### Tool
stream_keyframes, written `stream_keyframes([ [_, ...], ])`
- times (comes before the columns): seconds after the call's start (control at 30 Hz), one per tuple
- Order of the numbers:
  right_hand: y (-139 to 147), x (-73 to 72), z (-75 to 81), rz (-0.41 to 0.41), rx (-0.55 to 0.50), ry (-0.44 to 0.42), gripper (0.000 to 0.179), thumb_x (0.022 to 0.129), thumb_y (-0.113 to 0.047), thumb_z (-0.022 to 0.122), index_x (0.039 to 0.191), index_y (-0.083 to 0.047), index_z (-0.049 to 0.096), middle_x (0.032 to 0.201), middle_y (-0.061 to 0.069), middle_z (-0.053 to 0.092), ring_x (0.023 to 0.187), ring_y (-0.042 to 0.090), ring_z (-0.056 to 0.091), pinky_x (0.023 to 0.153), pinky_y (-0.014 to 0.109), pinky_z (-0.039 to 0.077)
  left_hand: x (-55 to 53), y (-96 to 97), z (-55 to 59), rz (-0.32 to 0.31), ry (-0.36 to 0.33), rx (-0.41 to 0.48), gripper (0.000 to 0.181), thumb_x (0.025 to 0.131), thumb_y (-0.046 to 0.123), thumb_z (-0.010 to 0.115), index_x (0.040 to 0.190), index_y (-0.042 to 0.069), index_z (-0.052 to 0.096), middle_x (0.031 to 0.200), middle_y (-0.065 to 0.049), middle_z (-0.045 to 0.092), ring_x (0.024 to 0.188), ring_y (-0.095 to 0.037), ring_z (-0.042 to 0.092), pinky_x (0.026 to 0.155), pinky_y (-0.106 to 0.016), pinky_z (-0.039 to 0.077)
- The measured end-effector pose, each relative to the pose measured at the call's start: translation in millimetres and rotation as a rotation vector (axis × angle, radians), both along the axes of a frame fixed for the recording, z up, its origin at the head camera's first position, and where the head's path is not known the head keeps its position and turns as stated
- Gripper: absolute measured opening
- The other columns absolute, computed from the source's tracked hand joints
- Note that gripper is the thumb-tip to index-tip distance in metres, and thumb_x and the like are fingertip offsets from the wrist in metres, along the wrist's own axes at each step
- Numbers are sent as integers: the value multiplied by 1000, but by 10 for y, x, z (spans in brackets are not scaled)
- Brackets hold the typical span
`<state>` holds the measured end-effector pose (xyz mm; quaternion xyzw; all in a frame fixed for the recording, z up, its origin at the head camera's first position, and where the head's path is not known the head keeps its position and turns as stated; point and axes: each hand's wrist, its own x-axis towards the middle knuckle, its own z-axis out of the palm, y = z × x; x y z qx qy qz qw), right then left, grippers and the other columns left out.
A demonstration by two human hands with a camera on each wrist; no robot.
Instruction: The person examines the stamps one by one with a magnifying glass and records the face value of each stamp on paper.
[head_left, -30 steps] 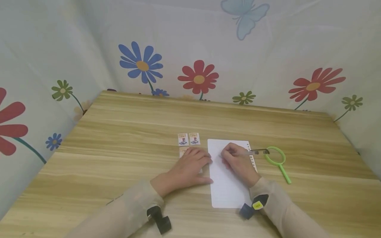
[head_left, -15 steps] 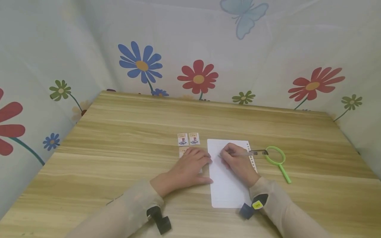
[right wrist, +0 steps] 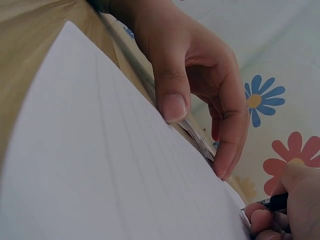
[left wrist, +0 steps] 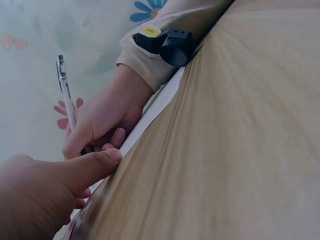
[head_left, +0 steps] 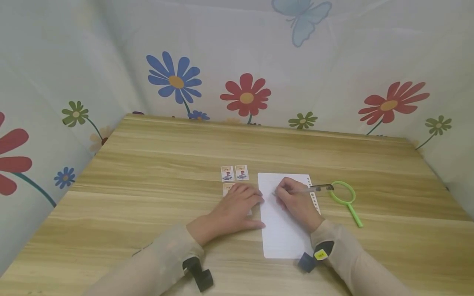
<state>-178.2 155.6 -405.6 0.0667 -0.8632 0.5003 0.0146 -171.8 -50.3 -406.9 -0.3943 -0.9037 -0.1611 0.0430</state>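
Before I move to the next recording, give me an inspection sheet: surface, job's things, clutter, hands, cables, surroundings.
Surface: wooden table, light grain.
Job's things: paper, flat, holes along its right edge; pen, tip at the paper; cards, two in full view, more partly covered by the left hand.
Clutter: green magnifier, lying right of the paper, apart from the hands.
Hands: the left rests over the cards, touching the paper's left edge; the right hand pinches the pen.
Cables: nothing seen.
Surroundings: pale backdrop printed with flowers and a butterfly.
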Motion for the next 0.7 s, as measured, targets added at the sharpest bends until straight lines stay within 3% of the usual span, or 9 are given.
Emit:
stream_keyframes([
  [0.23, -65, 99, 223, 35, 37, -8, 13, 89, -1, 54, 77, 4, 58, 56, 12, 54, 48, 10, 48, 49, 19, 38, -1, 1, 0, 1, 2, 2, 57, 78, 55, 70, 117, 14, 64, 125, 2, 59, 124, -20, 47, 113, -40, 30],
  [0.43, 10, -5, 22, 25, 51, 3, 13, 88, -7, 57, 75, -3, 59, 55, 6, 56, 48, 10, 50, 49, 21, 40, -6, -2, -8, -3, 3, 6, 56, 78, 55, 69, 116, 14, 64, 125, 2, 59, 123, -20, 47, 113, -40, 30],
  [0.7, 46, -46, -54, 14, 46, -3, 13, 88, -8, 55, 76, -4, 58, 56, 4, 56, 48, 11, 50, 48, 22, 39, -11, -2, -6, -1, 10, 2, 57, 78, 55, 69, 116, 14, 63, 125, 2, 58, 124, -19, 47, 113, -39, 31],
])
